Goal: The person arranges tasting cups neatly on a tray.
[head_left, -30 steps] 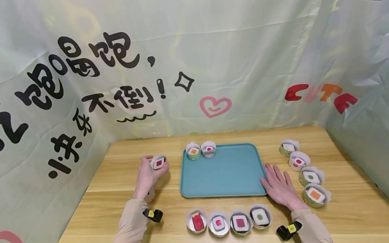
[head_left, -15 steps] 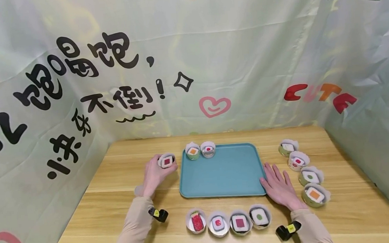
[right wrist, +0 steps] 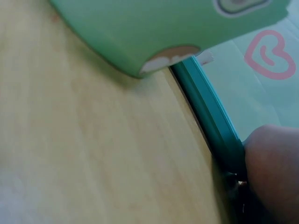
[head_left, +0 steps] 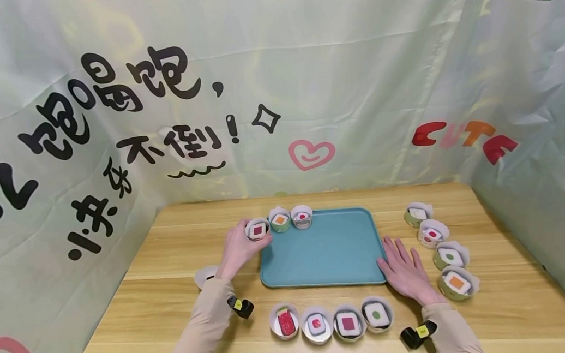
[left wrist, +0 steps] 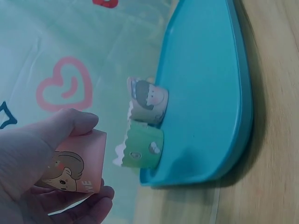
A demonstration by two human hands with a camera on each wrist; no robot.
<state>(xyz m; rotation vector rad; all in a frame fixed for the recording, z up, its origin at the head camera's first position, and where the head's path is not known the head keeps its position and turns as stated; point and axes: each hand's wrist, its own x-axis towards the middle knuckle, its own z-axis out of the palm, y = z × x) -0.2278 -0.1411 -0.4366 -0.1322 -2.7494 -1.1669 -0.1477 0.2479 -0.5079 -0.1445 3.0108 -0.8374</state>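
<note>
My left hand [head_left: 236, 251] grips a pink paper baking cup [left wrist: 88, 161] with a white, square-topped sushi-like piece [head_left: 258, 230] in it. It hovers by the far left corner of the blue tray [head_left: 322, 255]. On that corner stand a green paper cup [head_left: 280, 220] with an orange-centred piece and a pale, face-printed cup [head_left: 302, 218]. Flat at the tray's right edge lies my right hand [head_left: 407, 271], its fingers straight, the thumb touching the rim. In the right wrist view a green cup [right wrist: 135, 32] looms close above the tray edge [right wrist: 210, 121].
Several filled paper cups line the table's front, including one with a red piece [head_left: 286, 323]. A further column of cups, one orange-centred [head_left: 459, 284], runs along the right. Behind my left wrist sits a partly hidden cup [head_left: 206, 276]. A printed cloth [head_left: 345, 84] encloses the table.
The left hand has carried the pink cup rightward to the tray's far left corner, uncovering more of the cup behind the wrist. The right hand has stayed at the tray's edge.
</note>
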